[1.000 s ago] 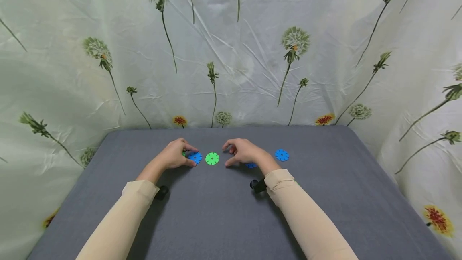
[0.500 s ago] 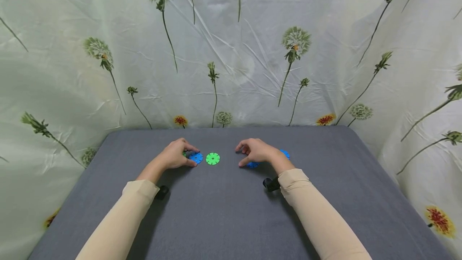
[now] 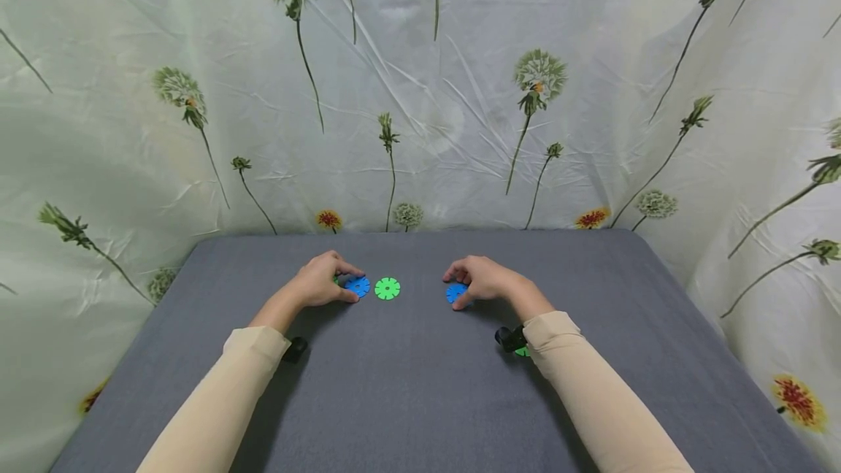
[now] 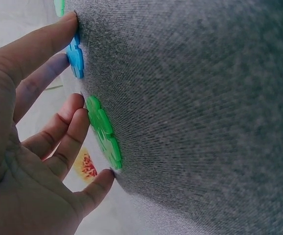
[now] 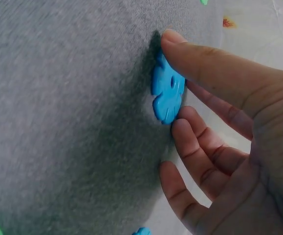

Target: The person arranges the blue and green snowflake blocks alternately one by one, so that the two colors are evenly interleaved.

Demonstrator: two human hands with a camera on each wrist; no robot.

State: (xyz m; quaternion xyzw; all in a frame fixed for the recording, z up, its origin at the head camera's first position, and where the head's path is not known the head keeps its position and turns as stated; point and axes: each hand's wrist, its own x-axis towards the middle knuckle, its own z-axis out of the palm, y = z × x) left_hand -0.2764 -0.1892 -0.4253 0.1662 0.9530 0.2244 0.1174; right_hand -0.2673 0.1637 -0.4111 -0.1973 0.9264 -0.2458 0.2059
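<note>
Flat, notched plastic building discs lie on the grey table. My left hand (image 3: 320,282) pinches a blue disc (image 3: 358,286) by its edges between thumb and index finger. Under that hand's other fingers is a green disc (image 4: 102,129), mostly hidden in the head view. Just right of the left hand's blue disc lies another green disc (image 3: 388,288), untouched. My right hand (image 3: 488,279) has its thumb and index finger at opposite edges of a second blue disc (image 5: 167,90), which it grips close to the cloth. Its remaining fingers curl loosely beside the disc.
A green disc (image 3: 522,351) shows partly beneath the right wrist's black camera (image 3: 509,339). One more blue disc (image 5: 142,231) peeks in at the bottom of the right wrist view. Behind the grey table (image 3: 407,385) hangs a pale curtain (image 3: 447,152) with printed flowers.
My right hand has moved rightward from beside the middle green disc to the blue disc, and its fingers now hold that disc's edges. The left hand stays where it was.
</note>
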